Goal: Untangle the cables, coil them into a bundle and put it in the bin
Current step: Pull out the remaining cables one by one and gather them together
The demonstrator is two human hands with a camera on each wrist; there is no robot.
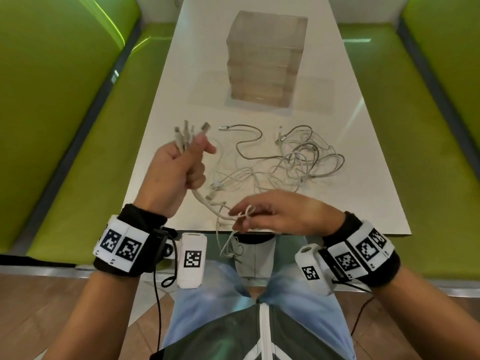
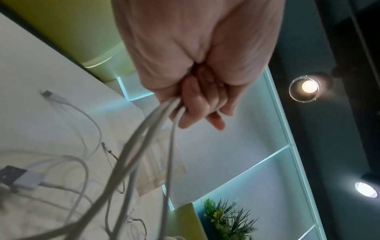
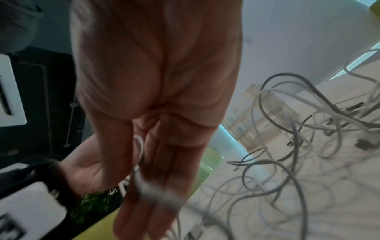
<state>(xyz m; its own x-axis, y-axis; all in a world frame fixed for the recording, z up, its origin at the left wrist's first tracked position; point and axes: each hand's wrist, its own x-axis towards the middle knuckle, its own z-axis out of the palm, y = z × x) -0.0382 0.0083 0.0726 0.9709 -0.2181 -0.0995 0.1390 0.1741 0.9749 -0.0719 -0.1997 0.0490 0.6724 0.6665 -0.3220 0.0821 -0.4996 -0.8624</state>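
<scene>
My left hand [image 1: 191, 162] is raised over the table's near left and grips a bunch of white cable ends, their plugs [image 1: 191, 132] fanning out above the fist. In the left wrist view the fingers [image 2: 195, 104] curl round the cables [image 2: 141, 146]. These cables sag to my right hand [image 1: 241, 216] at the near edge, which pinches them at a small loop [image 3: 139, 146]; loose ends hang off the table. A grey and white tangle [image 1: 301, 157] lies on the table right of centre. The translucent bin [image 1: 265, 61] stands further back.
The white table [image 1: 363, 193] is narrow, with green benches [image 1: 78, 152] on both sides. A single grey cable [image 1: 246, 141] lies apart, left of the tangle. Wrist bands with tags and black leads hang near my lap.
</scene>
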